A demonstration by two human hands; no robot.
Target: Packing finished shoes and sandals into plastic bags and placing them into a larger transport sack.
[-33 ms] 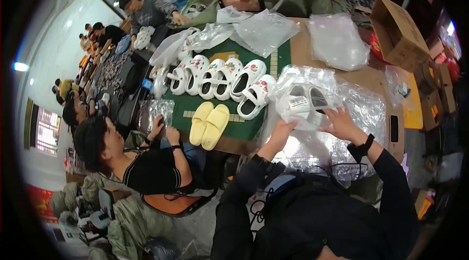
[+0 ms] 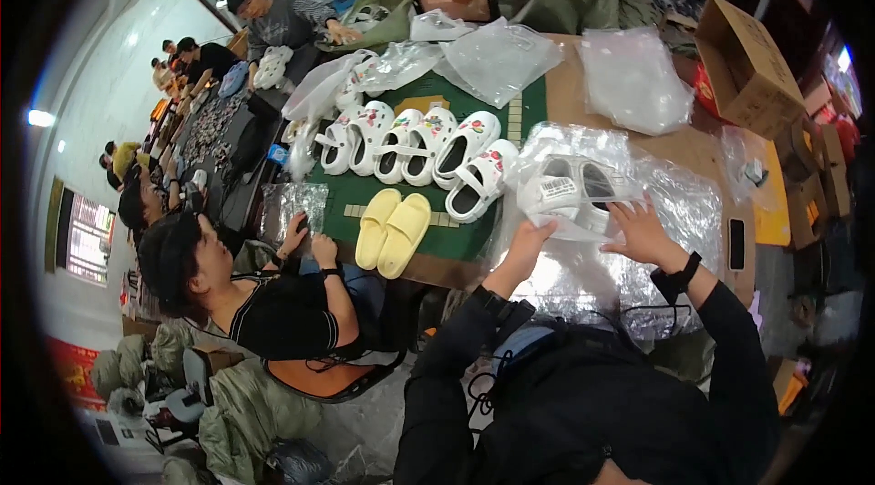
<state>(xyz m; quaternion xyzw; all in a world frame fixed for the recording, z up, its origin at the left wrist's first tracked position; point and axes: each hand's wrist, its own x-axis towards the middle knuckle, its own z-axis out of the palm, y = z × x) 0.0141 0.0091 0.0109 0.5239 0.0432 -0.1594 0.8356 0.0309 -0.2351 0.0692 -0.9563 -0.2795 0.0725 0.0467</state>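
A pair of white clogs [image 2: 558,186] lies inside a clear plastic bag [image 2: 583,228] in front of me. My left hand [image 2: 524,252] pinches the bag's near left edge between thumb and fingers. At its near right corner, my right hand [image 2: 641,234] grips the film, with the fingers over the top and the thumb beneath. The bag rests over a larger sheet of shiny clear plastic [image 2: 674,202]. To the left, several white clogs with colourful charms [image 2: 424,143] stand in a row on a green mat [image 2: 351,198]. Nearer me is a pair of yellow slides [image 2: 394,234].
Flat clear bags [image 2: 633,79] are spread at the far side of the table. A phone [image 2: 736,243] lies at the right edge, below an open cardboard box [image 2: 747,66]. A seated co-worker [image 2: 283,312] is close on my left; other people work farther back.
The clogs in the bag show more plainly, as the film over them has shifted slightly. Both hands keep their hold at nearly the same spots.
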